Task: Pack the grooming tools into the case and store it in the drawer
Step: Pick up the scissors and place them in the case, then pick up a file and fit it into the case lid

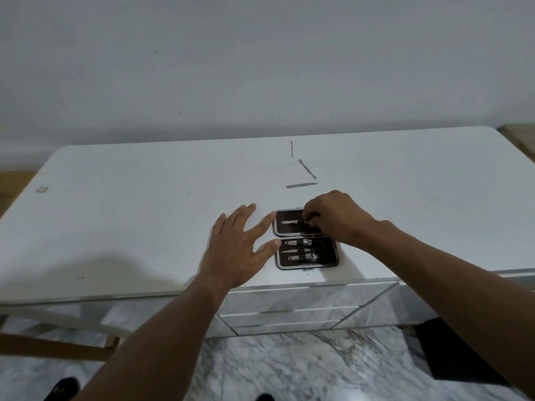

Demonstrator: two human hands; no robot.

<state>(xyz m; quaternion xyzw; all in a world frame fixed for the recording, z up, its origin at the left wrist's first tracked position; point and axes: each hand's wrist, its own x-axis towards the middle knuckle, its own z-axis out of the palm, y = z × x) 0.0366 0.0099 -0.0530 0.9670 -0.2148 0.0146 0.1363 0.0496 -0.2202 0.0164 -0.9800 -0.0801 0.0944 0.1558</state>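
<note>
The small dark brown zip case with a grey rim (306,240) lies open flat on the white bench (144,221), close to the near edge, which runs just in front of it above the white marble-faced drawers (289,311). To the left the bench top is bare and wide; to the right there is also free surface up to my forearm. Behind the case, toward the wall, three loose tools lie apart from each other: a flat grey metal nail file (301,185) lying left to right, a thin grey metal cuticle pusher (307,169) angled diagonally, and a thin dark metal ear pick (291,149) pointing straight away from me.

The case's two halves sit one behind the other, the hinge line running left to right. In the near half, three silver tools, two of them nail clippers (301,250), lie side by side with their long axes left to right, narrow ends to the left, along with dark-handled scissors. In the far half a slim silver pointed tool (292,222) also lies left to right, tip to the left.

My right hand (335,218) is over the far half, its grip narrow, fingertips pinched on the right end of that slim tool. My left hand (240,250) lies flat and spread wide, holding nothing, index and thumb tips touching the case's left edge.
</note>
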